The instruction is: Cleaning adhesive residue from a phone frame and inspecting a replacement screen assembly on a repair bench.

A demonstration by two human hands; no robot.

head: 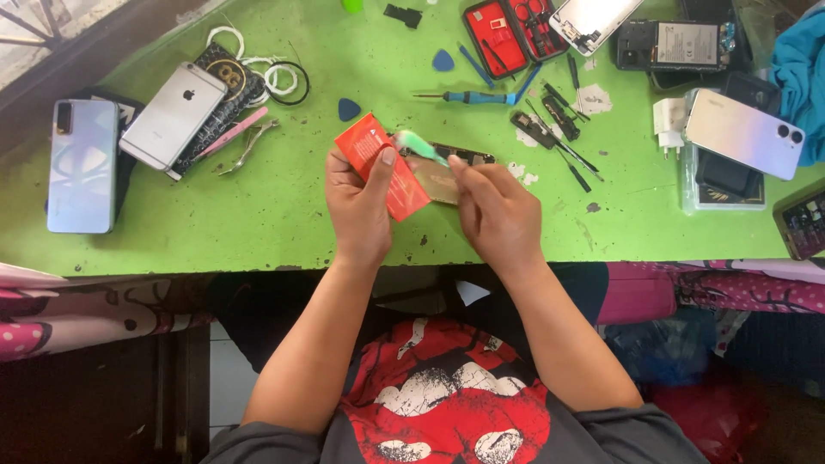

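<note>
My left hand [359,206] holds a flat red-orange packet [378,163] above the green table [258,206], thumb pressed on its face. My right hand [494,206] pinches a pale green tab or film strip [418,146] that sticks out beside the packet. Under both hands lies an opened phone body [460,159], dark with a brownish inner part, partly hidden by my fingers.
On the left lie a light blue phone [82,163], a silver phone [172,116], tweezers [245,146] and coiled cables [266,77]. Behind are blue picks [348,109], a blue screwdriver [473,97], a red tool case [511,34], and more phones [743,133] at right.
</note>
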